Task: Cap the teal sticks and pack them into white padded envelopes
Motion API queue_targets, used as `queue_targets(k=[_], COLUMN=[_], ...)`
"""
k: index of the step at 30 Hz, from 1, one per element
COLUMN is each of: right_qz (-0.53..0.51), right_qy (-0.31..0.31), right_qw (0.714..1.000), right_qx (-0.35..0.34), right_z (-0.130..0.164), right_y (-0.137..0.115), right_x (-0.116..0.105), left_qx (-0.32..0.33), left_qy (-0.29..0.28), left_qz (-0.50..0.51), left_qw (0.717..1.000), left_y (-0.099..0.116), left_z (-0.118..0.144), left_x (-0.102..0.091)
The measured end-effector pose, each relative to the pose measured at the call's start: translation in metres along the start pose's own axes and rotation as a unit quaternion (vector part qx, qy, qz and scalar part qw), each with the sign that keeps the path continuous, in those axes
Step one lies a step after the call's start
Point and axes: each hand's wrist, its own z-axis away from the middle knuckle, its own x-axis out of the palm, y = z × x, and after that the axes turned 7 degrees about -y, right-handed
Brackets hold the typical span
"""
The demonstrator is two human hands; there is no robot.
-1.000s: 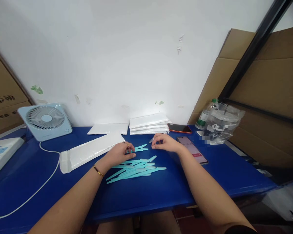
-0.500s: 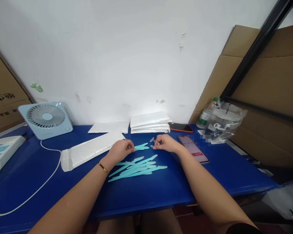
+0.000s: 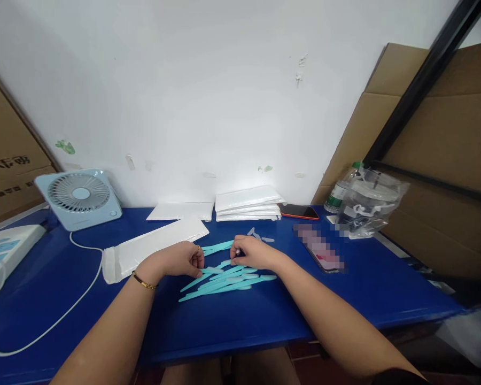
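Teal eyebrow razors with pale translucent caps lie in a loose pile on the blue table. My left hand is closed, its thumb and fingertips pinching the handle of a razor at the left of the pile. Just beyond the pile, more teal razors lie between my two hands. My right hand has its fingers bent together over the capped ends; what they grip is mostly hidden. Several loose clear caps lie just behind the right hand.
A white padded mailer lies left of the hands. A stack of white mailers stands by the wall, with a red-edged phone beside it. Another phone, a bagged cup and a bottle are right; a fan is left.
Both hands have moved nearer to me, the left one also leftward, the right one leftward to the razors. The loose caps behind the right hand now show more fully.
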Motion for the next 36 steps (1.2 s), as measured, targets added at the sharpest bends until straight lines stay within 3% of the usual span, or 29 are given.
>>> queue_targets(k=[4, 7, 10, 15, 19, 23, 27, 30, 34, 36], right_qz=[-0.029, -0.056, -0.114, -0.278, -0.38, -0.418, -0.421, -0.382, -0.246, -0.16], right_qy=[-0.016, 0.006, 0.032, 0.053, 0.094, 0.135, 0.132, 0.129, 0.14, 0.146], right_qw=[0.999, 0.998, 0.992, 0.955, 0.918, 0.896, 0.893, 0.907, 0.943, 0.964], right_qx=[0.013, 0.026, 0.053, 0.092, 0.066, 0.064, 0.087, 0.126, 0.174, 0.154], right_z=[0.003, 0.004, 0.003, 0.004, 0.004, 0.003, 0.011, 0.021, 0.028, 0.029], right_y=[0.007, 0.007, 0.004, 0.004, 0.007, 0.012, 0.03, 0.049, 0.056, 0.051], right_x=[-0.002, -0.003, -0.004, -0.007, -0.005, -0.006, -0.018, -0.028, -0.034, -0.037], left_qx=[0.015, 0.042, 0.07, 0.092, 0.107, 0.11, 0.086, 0.068, 0.089, 0.1], left_qy=[0.047, 0.103, 0.116, 0.084, 0.112, 0.145, 0.197, 0.242, 0.266, 0.286], left_qz=[-0.003, 0.041, 0.082, 0.166, 0.179, 0.179, 0.125, 0.033, -0.064, -0.088], left_qw=[0.999, 0.993, 0.987, 0.978, 0.972, 0.967, 0.969, 0.967, 0.958, 0.949], left_y=[0.003, 0.011, 0.02, 0.027, 0.025, 0.024, 0.024, 0.021, 0.018, 0.015], left_z=[-0.002, -0.007, -0.012, -0.021, -0.031, -0.038, -0.039, -0.038, -0.041, -0.044], left_x=[-0.001, 0.002, 0.008, 0.016, 0.019, 0.021, 0.022, 0.021, 0.025, 0.028])
